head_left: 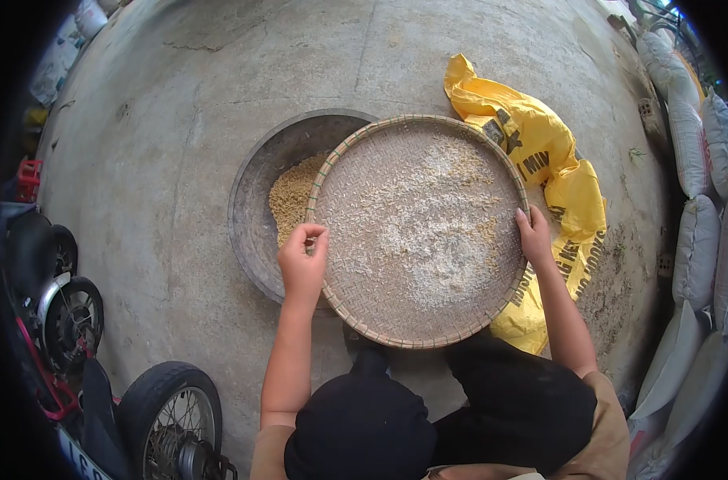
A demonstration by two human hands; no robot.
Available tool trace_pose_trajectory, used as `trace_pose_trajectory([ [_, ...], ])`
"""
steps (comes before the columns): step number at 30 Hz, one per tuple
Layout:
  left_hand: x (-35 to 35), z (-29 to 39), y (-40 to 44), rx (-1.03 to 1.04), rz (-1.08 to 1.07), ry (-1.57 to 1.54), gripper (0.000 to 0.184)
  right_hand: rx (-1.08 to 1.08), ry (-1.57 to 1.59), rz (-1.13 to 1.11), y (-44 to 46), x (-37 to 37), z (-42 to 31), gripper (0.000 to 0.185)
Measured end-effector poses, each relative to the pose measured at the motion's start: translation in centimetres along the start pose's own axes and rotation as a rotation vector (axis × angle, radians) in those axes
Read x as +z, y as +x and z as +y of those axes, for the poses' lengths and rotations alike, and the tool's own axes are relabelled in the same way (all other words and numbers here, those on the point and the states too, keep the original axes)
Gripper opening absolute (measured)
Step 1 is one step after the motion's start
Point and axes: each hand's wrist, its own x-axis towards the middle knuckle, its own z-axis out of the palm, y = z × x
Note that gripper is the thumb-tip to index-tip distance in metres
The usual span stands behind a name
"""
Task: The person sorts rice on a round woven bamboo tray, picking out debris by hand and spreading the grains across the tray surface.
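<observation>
A round woven tray (364, 312) with a bamboo rim is held over my knees, with white and yellowish grains (452, 240) spread across it, thickest at its centre and right. My right hand (534, 234) grips the tray's right rim, thumb on top. At the left rim is my left hand (304, 250), its fingers pinched together; whether they hold a grain or anything else is too small to make out. Under the tray's left side stands a wide grey basin (252, 200) holding golden grain (296, 192), partly hidden by the tray.
A yellow printed sack (576, 192) lies crumpled on the concrete floor to the right of the tray. White filled sacks (696, 248) line the far right. Motorbike wheels (172, 424) and a red crate (28, 180) are at the left.
</observation>
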Motion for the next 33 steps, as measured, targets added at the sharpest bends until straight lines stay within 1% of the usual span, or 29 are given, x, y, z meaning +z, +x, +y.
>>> trace_pose_trajectory([
  [1, -0.6, -0.4, 0.0, 0.002, 0.000, -0.001, 0.011, -0.001, -0.006, 0.000, 0.0, -0.1, -0.1, 0.023],
  [3, -1.6, -1.0, 0.0, -0.177, 0.129, -0.164, 0.013, -0.003, 0.003, 0.002, 0.2, 0.0, 0.4, 0.023],
  [7, -2.7, -0.5, -0.4, -0.194, 0.127, -0.138, 0.016, 0.012, 0.007, -0.012, 0.3, 0.0, 0.8, 0.023],
  [9, -3.1, -1.5, -0.4, -0.140, 0.078, 0.017, 0.019, 0.000, -0.001, 0.004, 0.2, 0.0, 0.7, 0.024],
  [10, -3.4, -2.0, -0.3, -0.139, 0.077, 0.015, 0.019, -0.012, -0.009, 0.018, 0.2, 0.0, 0.7, 0.024],
  [12, -4.3, -3.2, 0.0, -0.168, 0.199, 0.255, 0.020, -0.006, 0.006, 0.015, 0.0, -0.1, 0.2, 0.024],
  [13, -4.7, -3.6, 0.2, -0.148, 0.177, 0.321, 0.022, -0.001, 0.023, 0.008, 0.0, 0.0, 0.1, 0.025],
  [17, -4.2, -4.2, 0.1, -0.120, 0.227, 0.312, 0.024, -0.016, 0.024, 0.008, 0.2, 0.1, 0.7, 0.025],
  [19, -3.6, -3.1, -0.1, -0.053, 0.186, 0.264, 0.025, -0.020, -0.003, 0.002, 0.2, 0.0, 0.7, 0.026],
  [20, -3.1, -2.5, -0.1, -0.053, 0.187, 0.263, 0.025, -0.021, -0.004, 0.002, 0.2, -0.1, 0.7, 0.026],
  [22, -1.7, -1.2, 0.0, 0.118, 0.032, 0.332, 0.022, -0.015, 0.015, -0.009, 0.3, -0.1, 1.0, 0.026],
  [23, -0.8, -0.7, 0.0, 0.117, 0.036, 0.333, 0.022, -0.018, 0.015, -0.011, 0.4, 0.0, 1.0, 0.026],
  [25, 1.2, 0.2, -0.1, 0.322, -0.115, 0.382, 0.017, 0.008, 0.029, -0.010, 0.3, 0.0, 1.1, 0.026],
  [26, 2.0, 0.4, -0.2, 0.322, -0.116, 0.381, 0.017, 0.008, 0.027, -0.009, 0.3, 0.0, 1.1, 0.026],
  [28, 3.4, 0.6, -0.1, 0.387, -0.196, 0.389, 0.011, 0.023, -0.001, -0.018, 0.3, -0.1, 0.9, 0.026],
  [33, 4.8, 0.3, 0.3, 0.350, -0.252, 0.425, 0.006, -0.014, 0.024, -0.005, 0.4, 0.1, 1.2, 0.025],
])
